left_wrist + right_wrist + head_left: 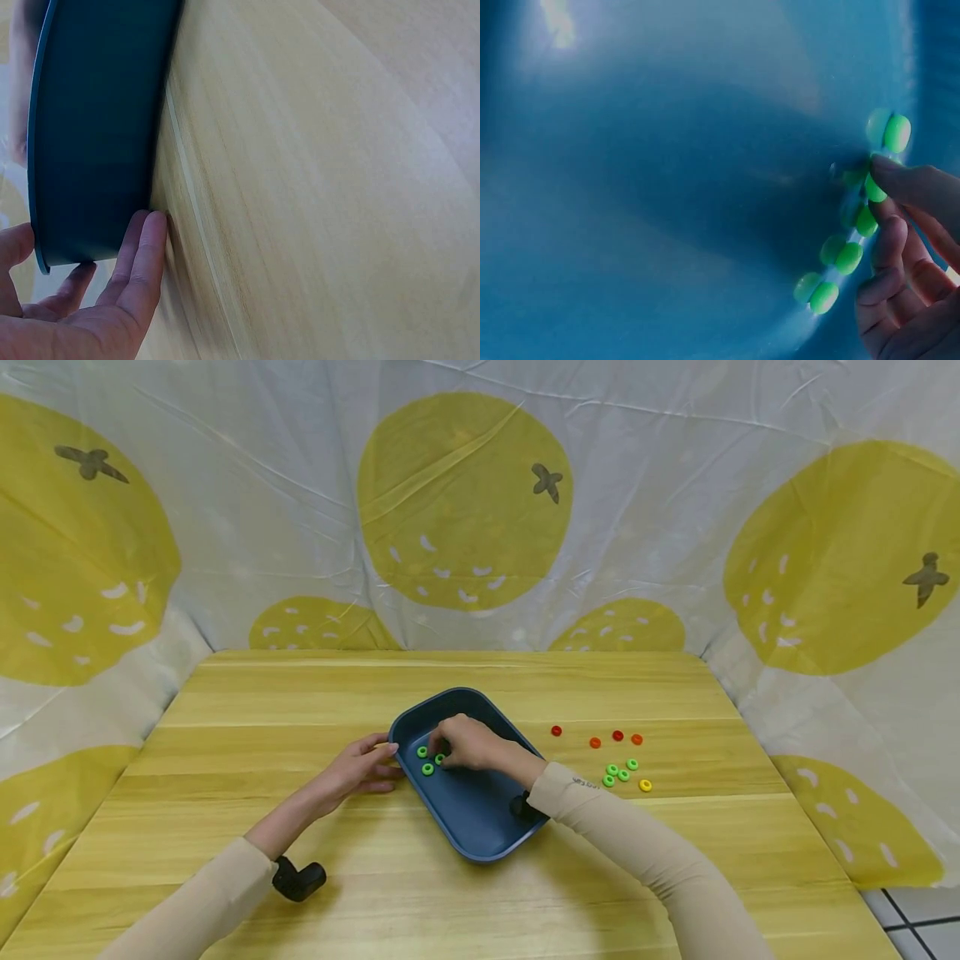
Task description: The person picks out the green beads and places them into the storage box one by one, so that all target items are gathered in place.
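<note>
A dark blue rectangular tray (480,818) lies turned at an angle on the table. Fairly straight fingers of my left hand (358,778) rest against its near-left corner, with the thumb touching the rim in the left wrist view. Inside the tray, my right hand (476,743) reaches to the left end. Seen in the right wrist view, its thumb and a finger pinch a small green ring bead (875,189) low over the tray floor. Other green ring beads (848,258) lie close beside those fingertips; several show in that view.
Right of the tray, several loose ring beads lie on the wooden table (262,735): red (557,731), orange (595,742), green (632,764) and yellow (646,785). A patterned curtain (645,460) hangs behind the table. A black wrist device (300,880) sticks out beside the left sleeve.
</note>
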The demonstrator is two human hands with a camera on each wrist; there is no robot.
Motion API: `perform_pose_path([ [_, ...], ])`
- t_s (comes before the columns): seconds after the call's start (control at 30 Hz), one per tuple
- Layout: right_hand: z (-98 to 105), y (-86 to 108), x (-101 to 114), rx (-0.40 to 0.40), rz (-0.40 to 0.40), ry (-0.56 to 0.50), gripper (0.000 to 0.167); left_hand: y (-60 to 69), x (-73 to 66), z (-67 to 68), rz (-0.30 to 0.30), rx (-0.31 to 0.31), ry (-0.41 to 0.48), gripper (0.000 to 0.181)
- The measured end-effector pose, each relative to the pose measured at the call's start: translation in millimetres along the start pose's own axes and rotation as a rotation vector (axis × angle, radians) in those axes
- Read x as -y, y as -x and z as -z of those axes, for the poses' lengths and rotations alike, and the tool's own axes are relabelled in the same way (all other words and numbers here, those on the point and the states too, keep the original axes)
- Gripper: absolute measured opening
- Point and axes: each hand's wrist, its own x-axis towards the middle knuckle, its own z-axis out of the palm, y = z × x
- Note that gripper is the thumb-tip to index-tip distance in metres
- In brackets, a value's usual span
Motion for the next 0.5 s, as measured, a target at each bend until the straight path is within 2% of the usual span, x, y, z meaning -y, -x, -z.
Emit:
perform_pose_path([
  [0.27, 5.4, 3.6, 1.4, -0.013, -0.001, -0.016, 0.015, 0.6, -0.8, 0.1, -0.001, 0.003, 0.005, 0.063],
  [0.4, 11.6, 5.7, -0.7, -0.085, 0.013, -0.065, 0.015, 0.3, -0.2, 0.2, 0.001, 0.001, 0.009, 0.063],
  [0.5, 15.8, 6.7, -3.3, -0.155, 0.024, -0.154, 0.016, 0.4, 0.0, -0.1, 0.003, 0.001, 0.006, 0.063],
])
